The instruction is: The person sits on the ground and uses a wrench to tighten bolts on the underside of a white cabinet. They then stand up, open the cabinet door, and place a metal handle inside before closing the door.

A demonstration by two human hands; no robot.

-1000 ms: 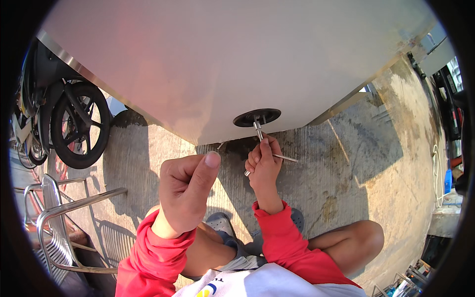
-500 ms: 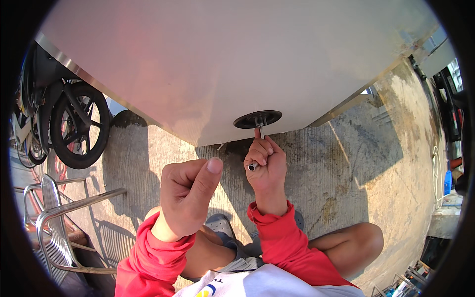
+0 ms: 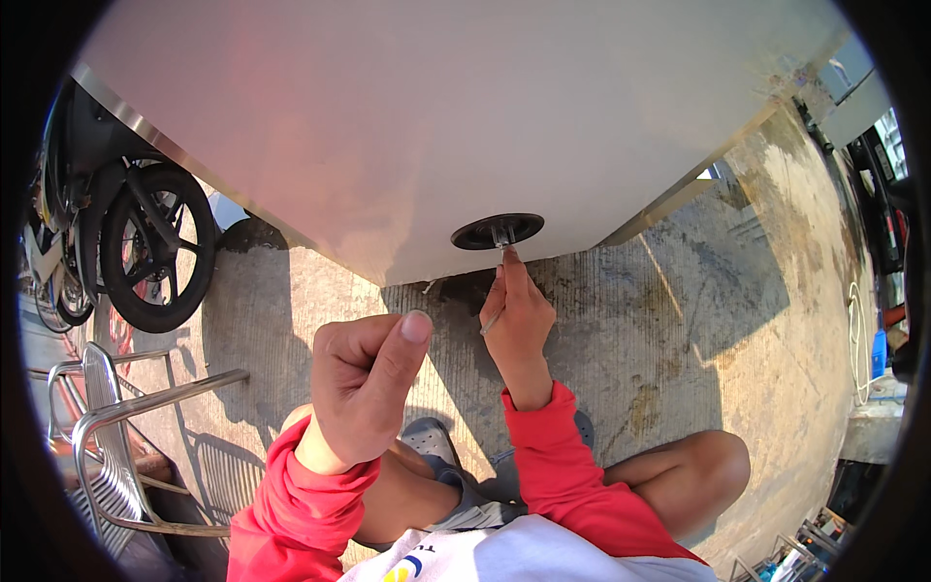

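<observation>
A black round fitting (image 3: 471, 236) is set in the lower part of a large pale, glossy panel (image 3: 407, 116). Metal prongs show at its centre. My right hand (image 3: 524, 325) reaches up to it, the fingers closed round a metal socket wrench (image 3: 492, 323), with fingertips at the prongs. Most of the wrench is hidden by the hand. Nearer to me, my left hand (image 3: 364, 388) is raised in a loose fist, thumb pressed on the curled forefinger. Whatever it may pinch is hidden. It touches neither the panel nor the fitting.
At the left stand a motorbike wheel (image 3: 155, 247) and a metal chair (image 3: 107, 436). Ridged concrete floor (image 3: 621, 359) lies beneath the panel, partly in shadow. A pale hose (image 3: 855, 339) and a blue object (image 3: 879, 356) are at the far right.
My right hand has turned over, so its back now shows and the wrench's socket end has swung out of sight. The left hand has hardly moved.
</observation>
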